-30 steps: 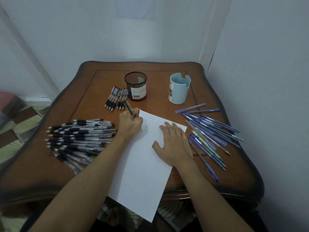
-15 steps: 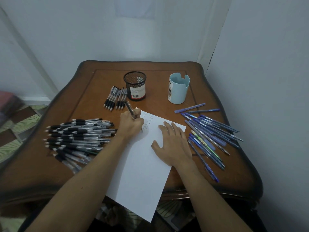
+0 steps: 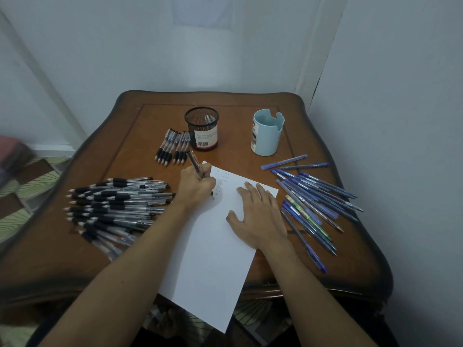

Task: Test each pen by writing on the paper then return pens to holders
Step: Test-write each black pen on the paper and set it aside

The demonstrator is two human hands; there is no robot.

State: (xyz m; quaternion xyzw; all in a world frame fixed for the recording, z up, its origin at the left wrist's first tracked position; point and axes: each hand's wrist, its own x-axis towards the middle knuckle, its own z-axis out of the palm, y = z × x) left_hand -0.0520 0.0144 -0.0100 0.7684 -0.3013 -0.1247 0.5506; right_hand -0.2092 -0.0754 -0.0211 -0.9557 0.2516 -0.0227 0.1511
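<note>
On the brown wooden surface [image 3: 150,121] a white sheet of paper [image 3: 208,259] lies slanted, its near corner past the edge. The left hand [image 3: 196,186] grips a black-grip pen [image 3: 194,164], tip down on the paper beside small written marks. The right hand [image 3: 258,219] lies flat on the paper, fingers spread. Behind stand 2 holders: a black mesh holder [image 3: 202,128] and a pale blue holder [image 3: 266,132]. A pile of black pens [image 3: 112,204] lies left, blue pens [image 3: 313,199] right.

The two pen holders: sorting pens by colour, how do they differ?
The black mesh holder is see-through wire with a barcode label; the pale blue holder is solid, its rim notched. Black-grip pens lie beside the mesh one, blue pens nearer the blue one. Both stand upright.
</note>
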